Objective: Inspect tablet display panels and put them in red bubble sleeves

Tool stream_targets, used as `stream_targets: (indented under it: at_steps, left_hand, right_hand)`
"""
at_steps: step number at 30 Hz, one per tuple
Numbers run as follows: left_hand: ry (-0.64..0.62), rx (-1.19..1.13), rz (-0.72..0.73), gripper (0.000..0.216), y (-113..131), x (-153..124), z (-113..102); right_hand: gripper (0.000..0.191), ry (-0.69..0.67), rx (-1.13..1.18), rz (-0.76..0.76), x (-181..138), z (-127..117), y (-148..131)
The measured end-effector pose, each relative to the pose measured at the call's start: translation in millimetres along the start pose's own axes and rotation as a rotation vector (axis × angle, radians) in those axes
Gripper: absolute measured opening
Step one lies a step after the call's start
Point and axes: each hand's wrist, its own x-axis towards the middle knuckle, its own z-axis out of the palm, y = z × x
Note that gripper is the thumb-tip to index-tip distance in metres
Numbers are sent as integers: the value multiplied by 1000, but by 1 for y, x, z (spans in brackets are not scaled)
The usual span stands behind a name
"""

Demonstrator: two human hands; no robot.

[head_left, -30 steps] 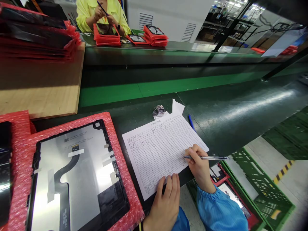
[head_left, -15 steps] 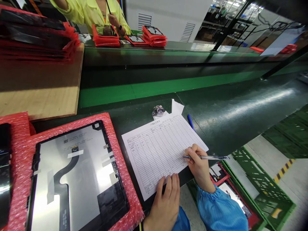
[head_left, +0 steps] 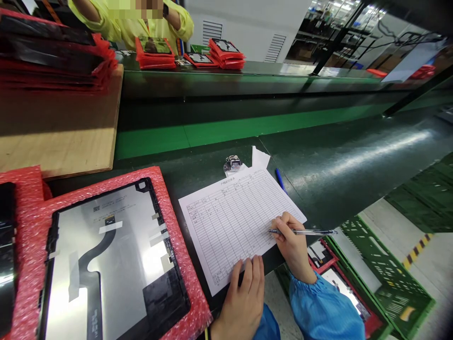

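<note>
A printed form sheet [head_left: 233, 217] with a grid of rows lies on the dark green bench [head_left: 354, 165]. My right hand [head_left: 292, 243] grips a silver pen [head_left: 311, 232], its tip resting on the sheet's right side. Flat on the sheet's near corner lies my left hand [head_left: 244, 300], fingers stretched out, pressing the paper down. Both arms wear blue sleeves. To the left, a display panel [head_left: 113, 264] lies back side up on red bubble wrap [head_left: 166, 198], with a black flex cable across it.
A metal hand counter [head_left: 232, 163] and a blue pen [head_left: 281, 179] lie beyond the sheet. A wooden board [head_left: 60, 141] carries stacked red-wrapped panels [head_left: 53, 47]. Across the bench a person in yellow [head_left: 134, 23] stands behind more red stacks [head_left: 226, 52]. Green crates [head_left: 382, 278] sit below right.
My hands and the pen have stayed in place on the sheet. The person in yellow across the bench has raised both arms.
</note>
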Motion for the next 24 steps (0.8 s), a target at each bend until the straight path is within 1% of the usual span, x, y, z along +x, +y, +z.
stream_targets:
  at_steps: [8, 24]
  left_hand:
    - [-16, 0, -1, 41, 2, -3, 3]
    - [-4, -3, -2, 40, 1, -1, 2]
  right_hand:
    - [38, 5, -9, 2, 0, 0, 2]
    - [38, 7, 2, -8, 0, 1, 0]
